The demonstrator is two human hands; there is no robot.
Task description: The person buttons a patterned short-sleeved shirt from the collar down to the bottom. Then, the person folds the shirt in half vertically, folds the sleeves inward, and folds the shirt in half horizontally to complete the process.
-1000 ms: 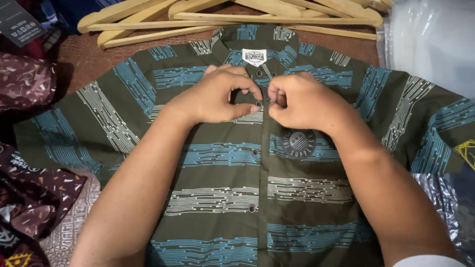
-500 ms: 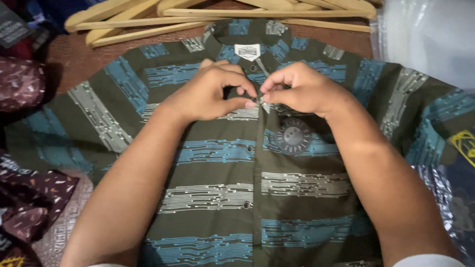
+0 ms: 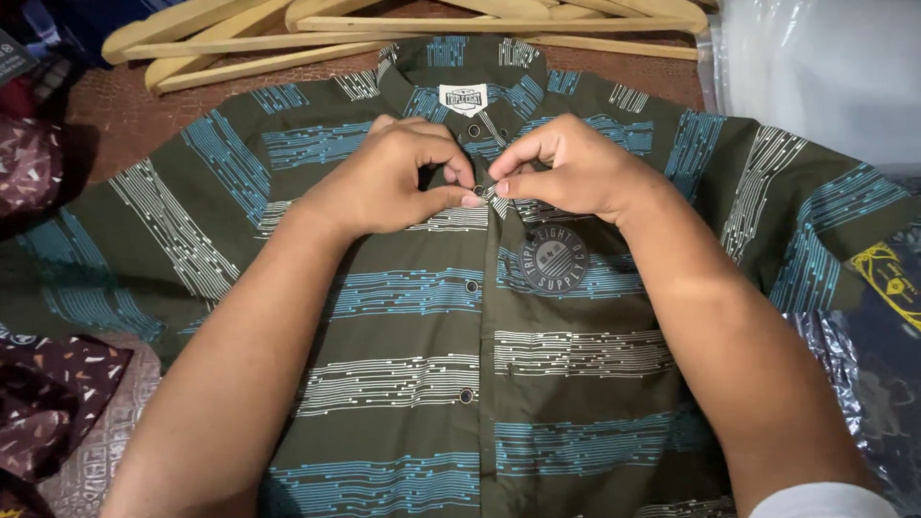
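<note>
Olive button-up shirt, laid flat, front up, collar away from the camera.

Bands of blue and white line pattern run across the dark olive cloth, with a round chest patch and a white neck label. Sleeves are spread to both sides. Small dark buttons run down the placket. At the second one from the collar, cloth is pinched and bunched; the collar stands open above.
</note>
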